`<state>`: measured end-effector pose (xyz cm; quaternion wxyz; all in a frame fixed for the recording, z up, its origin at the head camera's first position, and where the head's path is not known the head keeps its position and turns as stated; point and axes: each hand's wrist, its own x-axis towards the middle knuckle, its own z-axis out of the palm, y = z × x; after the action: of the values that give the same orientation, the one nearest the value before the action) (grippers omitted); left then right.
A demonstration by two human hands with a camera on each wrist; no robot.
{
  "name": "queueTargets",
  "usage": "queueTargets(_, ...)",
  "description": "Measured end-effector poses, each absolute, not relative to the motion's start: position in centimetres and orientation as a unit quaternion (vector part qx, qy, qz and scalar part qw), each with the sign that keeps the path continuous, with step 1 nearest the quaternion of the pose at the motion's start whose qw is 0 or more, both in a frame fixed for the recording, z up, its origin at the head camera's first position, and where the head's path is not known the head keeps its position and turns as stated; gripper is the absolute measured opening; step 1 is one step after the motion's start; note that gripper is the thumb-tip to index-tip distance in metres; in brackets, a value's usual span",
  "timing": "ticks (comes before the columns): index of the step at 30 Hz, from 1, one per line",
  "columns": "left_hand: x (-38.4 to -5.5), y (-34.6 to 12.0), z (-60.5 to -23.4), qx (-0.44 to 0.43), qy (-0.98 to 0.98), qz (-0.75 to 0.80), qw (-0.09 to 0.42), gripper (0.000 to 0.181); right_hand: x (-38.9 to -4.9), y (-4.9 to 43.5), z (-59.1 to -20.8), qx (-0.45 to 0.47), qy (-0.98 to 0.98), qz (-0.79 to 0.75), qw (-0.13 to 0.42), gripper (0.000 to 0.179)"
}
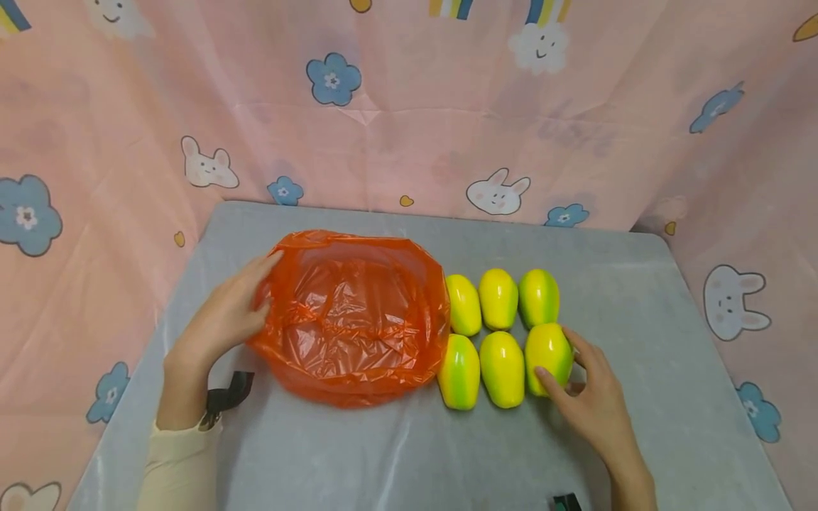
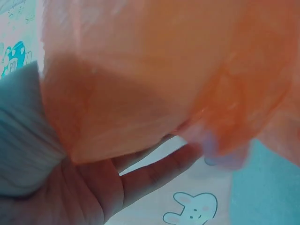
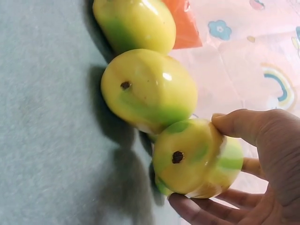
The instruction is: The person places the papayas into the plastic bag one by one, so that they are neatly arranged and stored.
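Note:
A thin orange-red plastic bag (image 1: 348, 319) lies on the table with its wide mouth facing up. At its left rim, my left hand (image 1: 224, 312) holds the plastic between thumb and fingers; in the left wrist view the bag hides part of that hand (image 2: 93, 187). Just right of the bag, several yellow-green mangoes (image 1: 503, 369) lie in two rows. My right hand (image 1: 597, 394) grips the mango (image 1: 548, 358) at the near right corner, thumb on one side and fingers round the other. In the right wrist view, this mango (image 3: 187, 159) looks slightly raised, against its neighbour (image 3: 147, 89).
A grey-covered table (image 1: 396, 454) carries everything. Behind it and at its sides hangs a pink curtain (image 1: 409, 142) printed with rabbits, flowers and clouds. A black strap (image 1: 230, 392) sits at the left wrist, and a small dark object (image 1: 566, 502) shows at the bottom edge.

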<state>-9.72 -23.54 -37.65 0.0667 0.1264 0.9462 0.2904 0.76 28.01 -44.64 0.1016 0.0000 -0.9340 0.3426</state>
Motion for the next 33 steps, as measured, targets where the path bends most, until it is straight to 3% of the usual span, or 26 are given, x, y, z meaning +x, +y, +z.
queueTargets(7, -9.8, -23.3, -37.5, 0.115, 0.951, 0.279, 0.062, 0.089, 0.0, 27.4, -43.8, 0.019, -0.927, 0.354, 0.125, 0.081)
queueTargets(21, -10.1, -22.9, -38.5, 0.132, 0.952, 0.278, 0.004, 0.08, -1.7, 24.9, -40.7, 0.046, -0.918, 0.37, 0.134, 0.085)
queueTargets(33, -10.1, -22.6, -38.2, 0.127, 0.95, 0.277, 0.066, 0.087, -4.0, 21.1, -38.6, 0.108, -0.909, 0.393, 0.088, 0.081)
